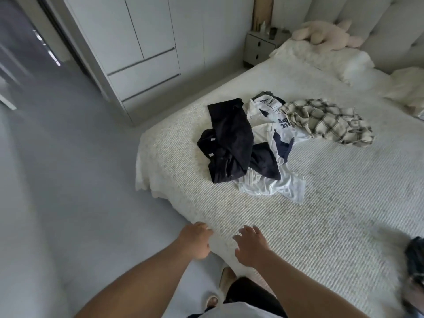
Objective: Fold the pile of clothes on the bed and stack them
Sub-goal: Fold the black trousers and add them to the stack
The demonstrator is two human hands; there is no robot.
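A: What sits nearest the camera?

B: Two bare forearms reach out over the near corner of the bed. The left hand (195, 241) hangs at the corner's edge with its fingers curled loosely downward; it grips nothing I can make out, though the fingertips are at the hem of the cream ribbed knit bedspread (321, 214) and I cannot tell whether they touch it. The right hand (251, 246) is over the bedspread just beside it, fingers spread and relaxed, holding nothing.

A: And below the arms?

B: A slippered foot (227, 277) on the pale grey floor (68, 191), next to a dark trouser leg.

A: Where are the clothes?

B: Farther up the bed, well apart from both hands, in a loose unfolded heap. On its left lie crumpled black trousers (229, 143). Touching them on the right is a white and navy shirt with lettering (278, 131), and a pale blue-white garment (275, 184) spreads out from beneath toward the near side. A cream and dark plaid shirt (325, 121) lies at the heap's right end.

A: Beyond that?

B: White pillows (332, 58) at the head of the bed, with a pale pink plush toy (325, 34) resting on them. Left of them stands a small grey bedside cabinet (259, 48), and white wardrobe doors with drawers (142, 53) line the wall. A dark object (415, 255) shows at the right edge, too blurred to identify.
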